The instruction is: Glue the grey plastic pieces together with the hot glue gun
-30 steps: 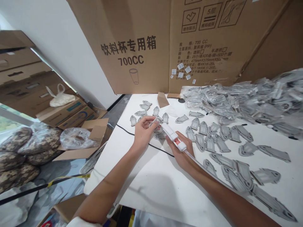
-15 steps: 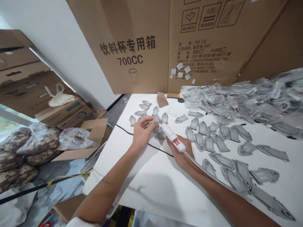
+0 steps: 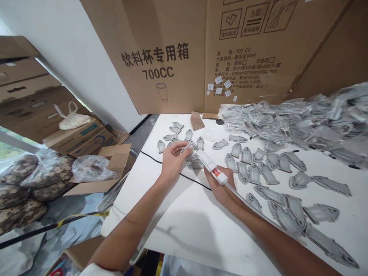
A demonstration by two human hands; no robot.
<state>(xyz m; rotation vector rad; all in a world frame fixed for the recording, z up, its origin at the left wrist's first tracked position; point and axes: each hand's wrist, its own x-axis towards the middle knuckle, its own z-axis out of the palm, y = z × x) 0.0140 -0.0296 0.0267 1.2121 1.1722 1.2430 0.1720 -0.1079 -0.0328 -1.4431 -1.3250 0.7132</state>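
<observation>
My left hand (image 3: 173,159) pinches a small grey plastic piece (image 3: 187,145) between thumb and fingers. Wrapped round a white glue gun (image 3: 211,165) with an orange-red patch is my right hand (image 3: 220,186). The gun's narrow tip points up and left, close to the piece in my left hand; whether they touch I cannot tell. A long pale stick (image 3: 244,201) runs from the gun's back end along my right forearm. Just beneath the gun's front lie grey pointed plastic parts (image 3: 195,164), partly covered by my hands.
More grey parts (image 3: 254,173) are spread over the white table (image 3: 184,226). Bagged parts (image 3: 287,119) are heaped at the back right. A large cardboard box (image 3: 172,30) stands behind. A black cable (image 3: 194,181) crosses the table. Open cartons (image 3: 120,165) and patterned bundles (image 3: 17,172) are at left.
My right hand and the glue gun have shifted slightly right and down. My left hand has hardly moved and still pinches the grey piece.
</observation>
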